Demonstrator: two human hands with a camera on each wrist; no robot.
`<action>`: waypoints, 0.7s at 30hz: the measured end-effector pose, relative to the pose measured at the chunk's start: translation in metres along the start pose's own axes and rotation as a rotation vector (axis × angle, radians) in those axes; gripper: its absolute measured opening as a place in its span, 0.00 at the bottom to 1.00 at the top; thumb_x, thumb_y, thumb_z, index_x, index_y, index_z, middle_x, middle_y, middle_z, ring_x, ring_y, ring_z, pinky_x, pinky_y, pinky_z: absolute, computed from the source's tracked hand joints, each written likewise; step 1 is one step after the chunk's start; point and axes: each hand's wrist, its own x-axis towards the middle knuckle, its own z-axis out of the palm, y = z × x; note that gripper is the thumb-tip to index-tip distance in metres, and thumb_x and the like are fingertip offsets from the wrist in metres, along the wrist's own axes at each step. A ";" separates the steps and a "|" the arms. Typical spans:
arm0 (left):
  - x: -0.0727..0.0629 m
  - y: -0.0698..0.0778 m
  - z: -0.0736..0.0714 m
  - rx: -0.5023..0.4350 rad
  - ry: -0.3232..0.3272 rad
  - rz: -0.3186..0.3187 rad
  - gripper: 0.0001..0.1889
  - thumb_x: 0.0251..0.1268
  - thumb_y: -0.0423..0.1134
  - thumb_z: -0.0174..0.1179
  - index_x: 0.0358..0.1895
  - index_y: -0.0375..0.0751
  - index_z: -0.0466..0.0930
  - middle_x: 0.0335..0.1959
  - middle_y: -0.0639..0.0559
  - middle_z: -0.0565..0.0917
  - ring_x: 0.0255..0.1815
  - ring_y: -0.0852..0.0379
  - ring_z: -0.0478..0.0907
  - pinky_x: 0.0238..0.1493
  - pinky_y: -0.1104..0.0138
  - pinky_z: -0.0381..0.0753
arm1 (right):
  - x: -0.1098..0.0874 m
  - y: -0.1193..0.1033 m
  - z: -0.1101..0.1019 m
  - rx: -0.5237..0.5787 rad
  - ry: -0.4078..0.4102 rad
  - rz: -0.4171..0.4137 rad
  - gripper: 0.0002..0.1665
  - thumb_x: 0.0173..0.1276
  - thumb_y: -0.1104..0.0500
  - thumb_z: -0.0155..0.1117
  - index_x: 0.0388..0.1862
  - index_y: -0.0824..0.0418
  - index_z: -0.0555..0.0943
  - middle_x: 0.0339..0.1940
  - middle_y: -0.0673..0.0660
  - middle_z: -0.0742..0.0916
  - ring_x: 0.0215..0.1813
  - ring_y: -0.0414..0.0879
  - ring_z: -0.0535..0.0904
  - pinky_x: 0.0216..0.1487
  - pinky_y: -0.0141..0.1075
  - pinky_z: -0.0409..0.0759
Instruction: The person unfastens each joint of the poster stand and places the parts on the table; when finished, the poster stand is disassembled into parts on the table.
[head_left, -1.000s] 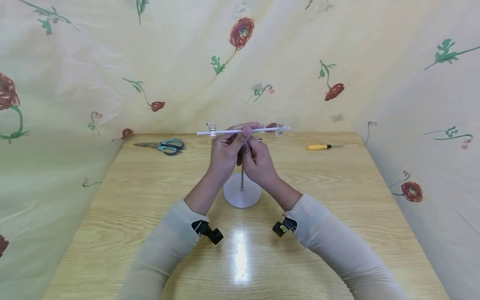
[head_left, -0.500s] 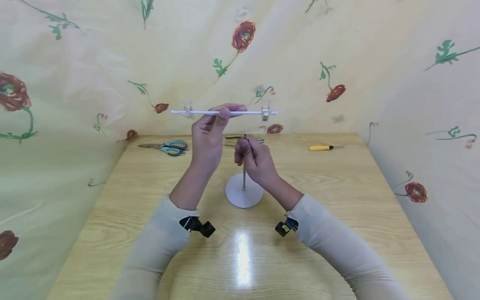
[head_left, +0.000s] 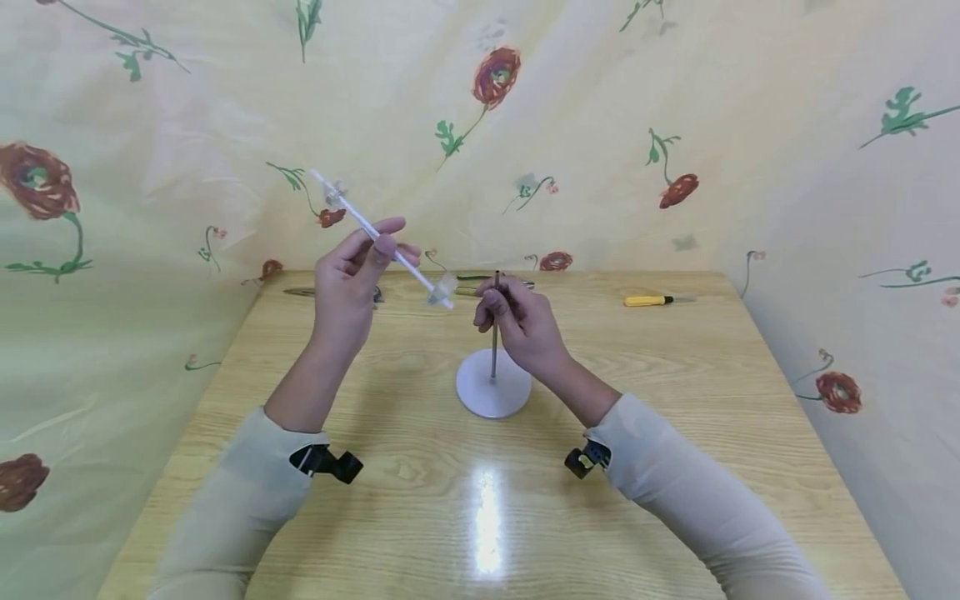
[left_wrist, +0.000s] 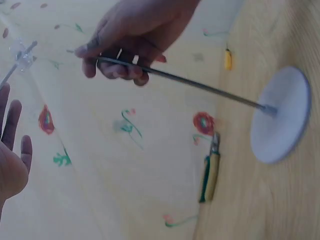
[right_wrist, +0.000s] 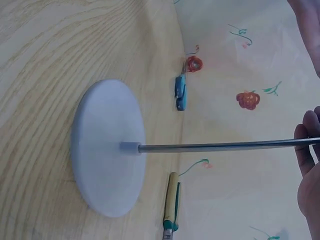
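In the head view my left hand [head_left: 347, 279] pinches a thin white rod [head_left: 408, 265] between thumb and fingers. The rod slants down to the right, with a clear plastic clip [head_left: 442, 289] near its lower end and another near the upper end. My right hand [head_left: 528, 325] grips the upper part of an upright metal pole [head_left: 494, 354], whose tip shows just above the fingers. That pole rises from a round white base [head_left: 480, 400] standing on the table. Rod and pole are apart. The left wrist view shows the right fingers curled around the pole [left_wrist: 205, 88].
Pliers [left_wrist: 211, 172] lie at the table's back edge, behind the right hand. A yellow screwdriver [head_left: 647, 301] is at the back right. Blue-handled scissors [right_wrist: 180, 92] lie at the back left, mostly covered by the left hand in the head view. Flowered cloth surrounds the table [head_left: 420, 467].
My left hand has lifted the rod off the pole's top and carried it left. The rod has turned from level to slanting. My right hand stays on the pole.
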 end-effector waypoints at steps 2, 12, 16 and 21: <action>-0.003 -0.002 -0.010 0.009 -0.010 -0.024 0.29 0.68 0.58 0.73 0.62 0.39 0.89 0.33 0.58 0.95 0.42 0.59 0.94 0.76 0.60 0.83 | -0.002 0.002 -0.001 -0.003 -0.011 0.011 0.09 0.87 0.69 0.54 0.53 0.75 0.80 0.31 0.65 0.90 0.33 0.54 0.89 0.39 0.36 0.92; -0.013 -0.013 -0.046 0.169 -0.080 -0.187 0.19 0.79 0.41 0.70 0.63 0.33 0.87 0.28 0.58 0.92 0.36 0.60 0.94 0.69 0.66 0.87 | -0.011 0.005 -0.005 -0.037 -0.056 0.075 0.08 0.84 0.71 0.60 0.56 0.72 0.81 0.38 0.65 0.91 0.40 0.57 0.92 0.47 0.40 0.94; -0.017 -0.015 -0.058 0.299 -0.117 -0.313 0.16 0.80 0.43 0.70 0.60 0.37 0.89 0.30 0.57 0.93 0.35 0.58 0.93 0.57 0.68 0.92 | -0.012 0.006 -0.005 -0.047 -0.059 0.076 0.08 0.84 0.70 0.62 0.56 0.71 0.82 0.39 0.64 0.91 0.40 0.56 0.92 0.48 0.40 0.94; -0.022 -0.025 -0.075 0.411 -0.177 -0.487 0.20 0.80 0.50 0.70 0.60 0.38 0.88 0.32 0.54 0.94 0.32 0.58 0.90 0.40 0.67 0.92 | -0.014 0.008 -0.006 -0.064 -0.063 0.079 0.08 0.83 0.71 0.64 0.57 0.70 0.82 0.40 0.64 0.91 0.41 0.56 0.93 0.48 0.39 0.94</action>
